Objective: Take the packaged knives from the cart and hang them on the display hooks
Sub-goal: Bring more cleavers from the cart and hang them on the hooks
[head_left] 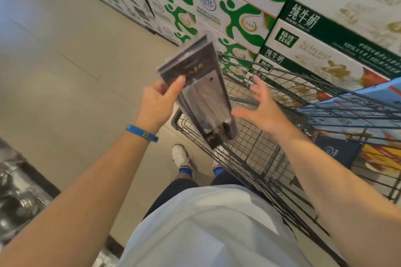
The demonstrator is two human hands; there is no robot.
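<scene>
My left hand grips the packaged knives above the wire cart; my right hand, fingers spread, hovers just beside them.

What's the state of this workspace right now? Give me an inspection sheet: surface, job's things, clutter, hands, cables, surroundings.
Surface: beige tiled floor; no table in view.
Job's things: packaged knives held up over the near end of the wire cart; display hooks not in view.
Clutter: blue boxes and a dark pack lie in the cart.
Hands: left hand grips the knives, thumb on the front; right hand open, fingers spread, beside the knives, not touching.
Cables: nothing seen.
Surroundings: stacked milk cartons behind the cart; blurred dark goods at lower left.
</scene>
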